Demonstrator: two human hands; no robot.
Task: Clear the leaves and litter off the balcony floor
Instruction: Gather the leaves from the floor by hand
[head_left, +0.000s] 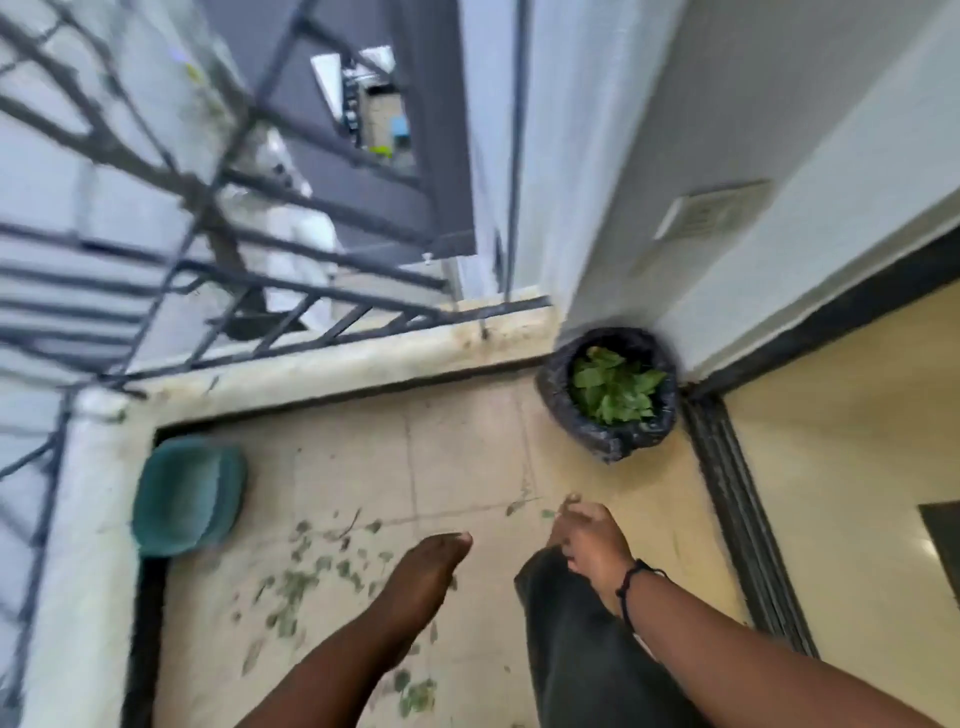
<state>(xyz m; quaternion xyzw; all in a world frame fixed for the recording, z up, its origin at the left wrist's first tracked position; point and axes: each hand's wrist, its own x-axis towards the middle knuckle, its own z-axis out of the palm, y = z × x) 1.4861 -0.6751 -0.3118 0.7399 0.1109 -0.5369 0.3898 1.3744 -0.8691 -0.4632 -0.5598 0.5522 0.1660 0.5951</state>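
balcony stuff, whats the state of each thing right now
black bag: open, green leaves inside
green dustpan: leaning against the low wall, untouched
balcony floor: leaf bits scattered
left hand: fingers straight, holding nothing
right hand: fingers curled, grip unclear

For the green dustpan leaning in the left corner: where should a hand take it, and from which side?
Best guess: grip the upper rim of the green dustpan, reaching down from above. It stands on edge against the low wall, hollow side facing the floor tiles, so the top edge is free. No handle shows in this blurred view.
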